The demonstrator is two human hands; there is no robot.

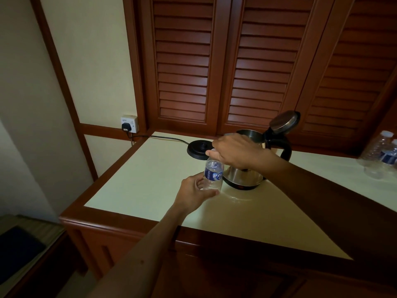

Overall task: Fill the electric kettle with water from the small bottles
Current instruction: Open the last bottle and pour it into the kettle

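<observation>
A small clear water bottle [213, 175] with a blue label stands upright on the cream counter [150, 181]. My left hand [196, 191] grips its lower body. My right hand [234, 150] reaches over from the right and its fingers curl round the bottle's white cap. Right behind the bottle sits the steel electric kettle [245, 178] off its base, with its lid [284, 121] flipped up and its black handle [285, 151] on the right. My right hand hides part of the kettle's body.
The black kettle base [198, 149] lies at the back left, its cord running to a wall socket [129, 124]. Two more small bottles [380, 155] stand at the far right of the counter. Louvred wooden doors rise behind. The counter's wooden edge [129, 224] is close.
</observation>
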